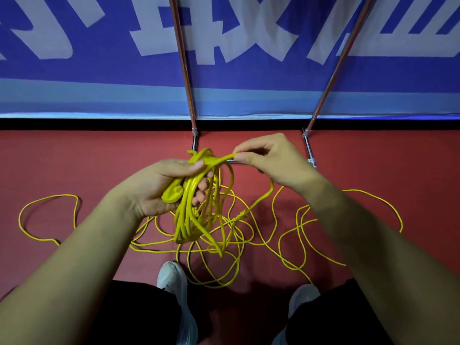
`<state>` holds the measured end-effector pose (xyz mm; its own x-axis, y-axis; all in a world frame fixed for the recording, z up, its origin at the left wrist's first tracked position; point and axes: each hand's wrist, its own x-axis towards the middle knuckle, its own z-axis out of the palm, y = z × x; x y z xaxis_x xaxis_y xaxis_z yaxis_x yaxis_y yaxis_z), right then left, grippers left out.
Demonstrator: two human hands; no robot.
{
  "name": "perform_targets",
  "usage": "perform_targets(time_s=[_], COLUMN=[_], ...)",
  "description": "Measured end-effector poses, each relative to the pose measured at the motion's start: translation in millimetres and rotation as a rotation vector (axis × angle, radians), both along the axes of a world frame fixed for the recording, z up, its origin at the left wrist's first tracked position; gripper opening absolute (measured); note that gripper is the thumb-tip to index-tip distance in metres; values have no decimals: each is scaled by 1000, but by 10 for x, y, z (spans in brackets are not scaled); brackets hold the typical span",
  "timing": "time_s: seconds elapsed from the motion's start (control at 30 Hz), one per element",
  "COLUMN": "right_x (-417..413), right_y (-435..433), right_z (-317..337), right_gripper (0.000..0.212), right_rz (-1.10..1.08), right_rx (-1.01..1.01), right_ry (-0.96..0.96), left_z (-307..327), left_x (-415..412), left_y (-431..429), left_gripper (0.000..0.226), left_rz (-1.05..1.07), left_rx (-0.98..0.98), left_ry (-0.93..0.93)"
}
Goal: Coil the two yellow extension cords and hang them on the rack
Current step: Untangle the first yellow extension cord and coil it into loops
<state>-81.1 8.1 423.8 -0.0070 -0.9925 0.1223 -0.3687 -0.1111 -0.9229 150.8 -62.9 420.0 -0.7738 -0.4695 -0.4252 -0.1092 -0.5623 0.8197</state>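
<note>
Limp, tangly cord coil (183,220): my left hand (154,188) clamps the loop tops, right hand (266,158) pinches next strand (224,159).

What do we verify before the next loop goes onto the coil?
1. Left hand grips coil and plug: ok.
2. Right hand pinches the feed strand: ok.
3. Loose cord on the floor runs free: not ok, loops cross and one stretch is twisted.
4. Left shoe off the cord: cannot tell, loops lie right beside it.
5. Rack hanging bar within reach: cannot tell, only its lower part shows.
</note>
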Motion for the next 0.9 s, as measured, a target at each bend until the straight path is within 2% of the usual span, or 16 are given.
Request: perform_targets(time_s=[0.07,0.17,0.3,0.43,0.53,0.63,0.77,0.9], right_x=[68,85,-35,-235,-345,-317,-264,-327], right_y=[7,-13,-44,-40,-24,-34,-85,-114], right_z=[47,24,-98,-227,-321,-369,-396,-530], right_gripper=[7,6,8,5,10,15,26,14], right_rz=[55,70,30,88,59,11,-92,-68], right_rx=[-31,-67,-5,91,130,137,89,98], right_ry=[34,42,-10,135,160,121,110,199], left_z=[96,120,70,-8,-36,-26,20,35], left_x=[-101,-158,-165,-125,-128,-150,-119,-98], left_y=[143,220,187,129,96,103,111,99], left_gripper=[79,88,85,79,66,39,23,12], left_rz=[-17,-17,-11,43,14,-78,-111,-82], left_rx=[-80,-83,-42,-11,74,251,268,328], left_ry=[-30,-36,-43,-41,17,190,269,386])
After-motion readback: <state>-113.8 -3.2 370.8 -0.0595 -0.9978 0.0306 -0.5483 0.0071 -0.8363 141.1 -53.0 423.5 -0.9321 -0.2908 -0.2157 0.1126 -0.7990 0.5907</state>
